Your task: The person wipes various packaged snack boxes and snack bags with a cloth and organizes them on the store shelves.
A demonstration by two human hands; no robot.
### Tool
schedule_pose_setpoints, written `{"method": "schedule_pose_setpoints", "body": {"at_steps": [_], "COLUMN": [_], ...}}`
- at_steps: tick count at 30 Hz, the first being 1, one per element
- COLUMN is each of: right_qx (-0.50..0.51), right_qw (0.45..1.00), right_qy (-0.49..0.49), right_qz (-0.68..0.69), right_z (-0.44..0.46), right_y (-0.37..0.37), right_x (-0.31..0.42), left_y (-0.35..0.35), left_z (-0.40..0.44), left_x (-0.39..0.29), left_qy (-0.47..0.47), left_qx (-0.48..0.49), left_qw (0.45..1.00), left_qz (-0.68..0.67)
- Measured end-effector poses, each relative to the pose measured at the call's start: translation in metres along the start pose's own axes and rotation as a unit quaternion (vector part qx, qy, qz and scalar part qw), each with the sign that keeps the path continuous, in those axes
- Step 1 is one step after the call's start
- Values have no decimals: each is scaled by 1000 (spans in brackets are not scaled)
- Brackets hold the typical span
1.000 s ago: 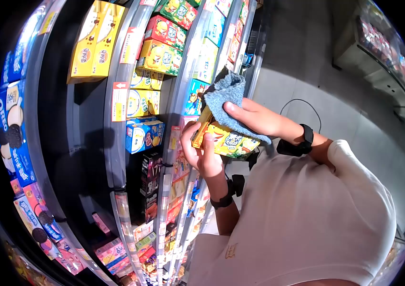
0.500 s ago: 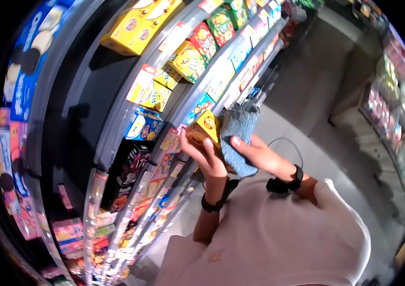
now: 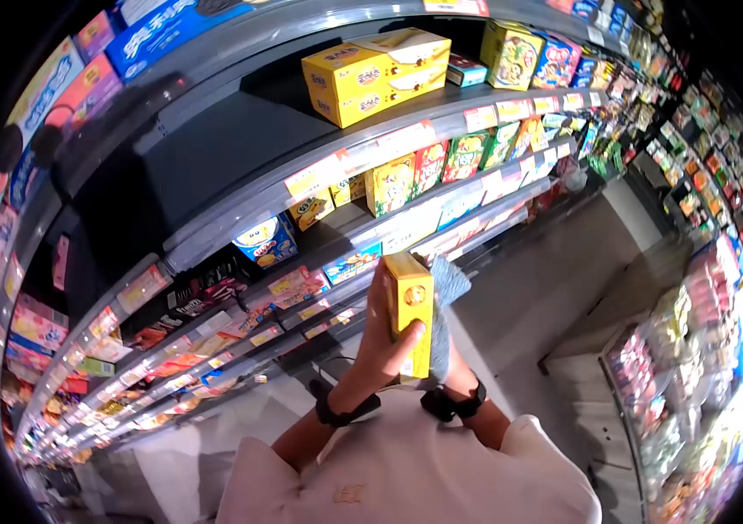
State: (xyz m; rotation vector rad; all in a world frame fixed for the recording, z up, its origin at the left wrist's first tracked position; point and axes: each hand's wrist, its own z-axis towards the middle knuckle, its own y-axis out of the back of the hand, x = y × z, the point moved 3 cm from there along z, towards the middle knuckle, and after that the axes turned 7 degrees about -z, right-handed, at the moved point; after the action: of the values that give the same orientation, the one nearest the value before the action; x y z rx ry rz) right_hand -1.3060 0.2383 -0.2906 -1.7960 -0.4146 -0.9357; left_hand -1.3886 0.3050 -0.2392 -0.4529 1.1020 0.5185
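Note:
My left hand (image 3: 382, 349) is wrapped round a yellow snack box (image 3: 411, 306), its thumb lying across the narrow side that faces me. The box stands roughly upright in front of my chest. Against its right side hangs a grey-blue cloth (image 3: 448, 293). Behind the cloth is my right hand (image 3: 456, 371), closed on it; its fingers are mostly hidden by the cloth and box. Both wrists wear black bands.
Shelves (image 3: 328, 179) of boxed snacks curve across the left and top. A large yellow box pack (image 3: 380, 74) sits on an upper shelf, with green and red boxes (image 3: 466, 157) below. At right stands a display (image 3: 642, 367) of packaged goods beside the grey floor (image 3: 520, 306).
My view has turned, so the shelves now run more across the picture. The yellow box has been turned more upright, and the cloth has moved behind its right side.

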Motion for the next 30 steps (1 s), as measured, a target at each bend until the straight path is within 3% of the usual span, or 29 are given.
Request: {"method": "schedule_pose_setpoints", "body": {"at_steps": [1,2,5,6,8,9,13,16,22,23,26,28,30], "right_qx": [0,24,-5,-7,10,23,-48,-80,-151,-166,-200,-206,-234], "right_qw": [1000,987,982,976,989,995,994,995,987,984,978,978,971], "right_qy": [-6,20,7,68,28,9,70,48,45,51,49,20,50], "right_qz": [-17,-158,-190,-206,-146,-92,-63,-35,-29,-29,-31,-39,-6], "right_z": [-9,-9,-3,9,18,21,21,11,-8,-3,1,-1,6], "right_y": [-5,0,15,22,38,41,38,39,50,43,35,23,11], "right_x": [3,2,-8,-8,-8,-9,-16,-22,-33,-29,-27,-21,-19], "left_y": [6,15,41,50,69,75,88,102,117,118,120,127,127], "left_z": [3,11,37,45,56,59,76,92,111,112,111,112,119], "left_x": [9,11,14,23,36,39,38,52,65,67,66,73,73], "left_qy": [-10,-53,-121,-124,-141,-99,-147,-150,-74,-97,-46,-48,-71], "left_qx": [-26,-65,-204,-228,-253,-250,-266,-287,-311,-325,-317,-306,-304], "left_qw": [1000,994,920,903,869,873,874,866,815,795,805,820,830], "left_qz": [9,66,313,343,402,406,379,381,484,503,500,481,461]}}
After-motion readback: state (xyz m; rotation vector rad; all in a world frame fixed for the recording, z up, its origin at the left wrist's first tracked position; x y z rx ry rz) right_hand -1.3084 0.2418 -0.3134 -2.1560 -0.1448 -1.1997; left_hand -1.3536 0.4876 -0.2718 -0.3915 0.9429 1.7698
